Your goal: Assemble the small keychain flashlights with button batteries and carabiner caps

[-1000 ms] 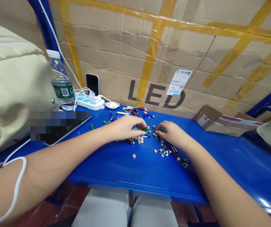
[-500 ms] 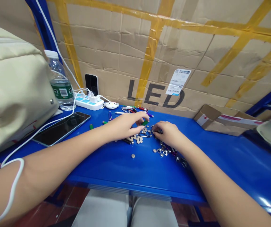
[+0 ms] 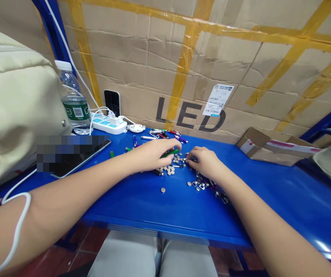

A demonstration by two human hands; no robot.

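Although both hands work close together over a glossy blue table point(image 3: 131, 204), they are not touching. From the left: a clear water bottle point(image 3: 74, 105) with a green label and barcode, no brand legible; a white power strip point(image 3: 107, 125); a black smartphone point(image 3: 92, 157), partly obscured. The left hand point(image 3: 154, 157) is half closed, its fingers curled around a slim green cylinder point(image 3: 171, 152). Just below lies a cluster of silver button cells point(image 3: 171, 166); a lone button cell point(image 3: 163, 190) sits well apart, nearer the table edge. Black lettering on the cardboard wall point(image 3: 142, 65) reads "LED" point(image 3: 190, 114). The right hand point(image 3: 206, 162) is partly closed, fingertips down at the cluster's edge; any grip cannot be confirmed. Small silver metal parts point(image 3: 198, 184) lie below it. A white barcode label point(image 3: 218, 100) carries print too small to read.
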